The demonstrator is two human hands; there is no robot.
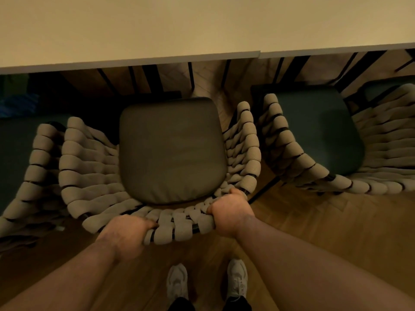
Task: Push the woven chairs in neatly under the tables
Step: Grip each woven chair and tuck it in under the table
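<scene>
In the head view, our left grip [125, 234] and right grip [229, 212] are each curled round the back rim of the middle woven chair [94, 176], 1 toward each end of the curve. The chair lies straight ahead of both grips, its seat cushion [171, 149] facing the desk [157, 25]. The whole cushion shows, so we judge the seat not yet under. The push runs forward, between the left neighbour chair [38, 167] and right neighbour chair [314, 135], both close beside it.
</scene>
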